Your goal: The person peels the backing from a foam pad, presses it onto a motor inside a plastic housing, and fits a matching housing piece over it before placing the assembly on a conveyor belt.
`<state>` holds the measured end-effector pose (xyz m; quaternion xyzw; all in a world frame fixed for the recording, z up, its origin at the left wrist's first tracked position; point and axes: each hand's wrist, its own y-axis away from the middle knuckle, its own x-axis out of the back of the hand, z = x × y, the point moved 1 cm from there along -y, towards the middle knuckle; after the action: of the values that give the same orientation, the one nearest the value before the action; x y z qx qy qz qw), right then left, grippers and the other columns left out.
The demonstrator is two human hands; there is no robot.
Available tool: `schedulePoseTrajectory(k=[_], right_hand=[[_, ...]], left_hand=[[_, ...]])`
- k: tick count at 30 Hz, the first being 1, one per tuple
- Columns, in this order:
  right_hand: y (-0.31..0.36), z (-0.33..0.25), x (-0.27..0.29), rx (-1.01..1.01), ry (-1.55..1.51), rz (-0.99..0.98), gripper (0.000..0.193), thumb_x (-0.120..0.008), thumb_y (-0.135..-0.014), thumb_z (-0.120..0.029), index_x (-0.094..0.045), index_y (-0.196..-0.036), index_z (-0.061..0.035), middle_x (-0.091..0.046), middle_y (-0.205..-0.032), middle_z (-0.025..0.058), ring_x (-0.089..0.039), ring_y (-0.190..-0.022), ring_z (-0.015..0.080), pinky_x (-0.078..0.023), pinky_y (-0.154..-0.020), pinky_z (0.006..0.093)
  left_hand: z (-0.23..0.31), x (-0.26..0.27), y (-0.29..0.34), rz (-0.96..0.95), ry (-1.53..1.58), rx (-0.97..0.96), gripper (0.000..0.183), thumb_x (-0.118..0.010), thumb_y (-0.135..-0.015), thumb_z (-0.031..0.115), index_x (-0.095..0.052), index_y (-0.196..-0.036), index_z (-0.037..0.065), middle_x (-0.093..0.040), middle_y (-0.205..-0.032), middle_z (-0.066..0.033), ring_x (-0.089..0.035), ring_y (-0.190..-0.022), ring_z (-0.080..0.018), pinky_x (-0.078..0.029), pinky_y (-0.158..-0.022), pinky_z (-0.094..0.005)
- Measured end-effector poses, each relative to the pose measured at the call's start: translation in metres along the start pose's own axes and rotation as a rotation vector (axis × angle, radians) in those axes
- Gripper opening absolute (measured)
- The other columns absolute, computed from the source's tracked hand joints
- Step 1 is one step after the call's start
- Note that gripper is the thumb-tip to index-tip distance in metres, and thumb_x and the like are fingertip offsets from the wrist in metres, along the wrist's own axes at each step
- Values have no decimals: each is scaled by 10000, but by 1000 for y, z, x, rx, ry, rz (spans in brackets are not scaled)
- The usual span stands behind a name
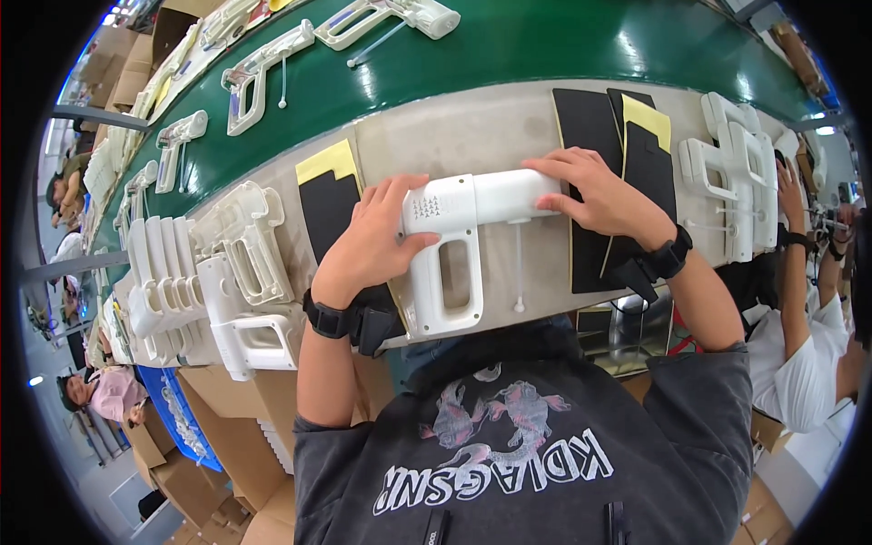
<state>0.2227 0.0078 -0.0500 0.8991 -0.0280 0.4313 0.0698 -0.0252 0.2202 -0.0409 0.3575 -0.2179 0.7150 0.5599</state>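
White housing (505, 196) in both hands (374, 232) (595, 193)

White glare on the green belt (536, 59)

A hand could pass over the tabletop (418, 141) beyond the white case (465, 211), between the left black sheet (320, 216) and right black sheets (589, 136) — toward the green belt (545, 41). Stacked white shells (141, 241) block the left — white parts (761, 186) the far right.

the casing (465, 207) is white, the belt (545, 54) green.
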Motion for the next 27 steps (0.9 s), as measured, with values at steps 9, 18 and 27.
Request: schedulePoseTrajectory(k=[9, 18, 27], right_hand=[[-26, 24, 12, 35, -123, -196, 572, -775, -889, -344, -544, -1293, -11, -665, -1110, 179, -628, -1041, 327, -498, -903, 407], [32, -23, 27, -43, -712, -89, 619, -817, -865, -329, -562, -1313, 14, -669, -1118, 93, -631, -1004, 151, -510, -870, 294], [158, 15, 116, -276, -1067, 680, 514, -590, -987, -329, -573, -1323, 59, -719, -1086, 147, -727, -836, 197, -581, -699, 298]], left_hand=[[-4, 6, -17, -186, 89, -61, 808, -809, -792, 103, -387, -1480, 50, -518, -1410, -213, -501, -1309, -414, -403, -1119, -428], [52, 48, -6, -80, 140, -111, 945, -842, -684, 10, -363, -1497, 71, -519, -1338, -166, -510, -1276, -315, -387, -1107, -398], [94, 42, -46, 446, 203, -313, 667, -757, -835, 130, -498, -1446, 78, -447, -1531, -109, -460, -1381, -272, -418, -1099, -437]])
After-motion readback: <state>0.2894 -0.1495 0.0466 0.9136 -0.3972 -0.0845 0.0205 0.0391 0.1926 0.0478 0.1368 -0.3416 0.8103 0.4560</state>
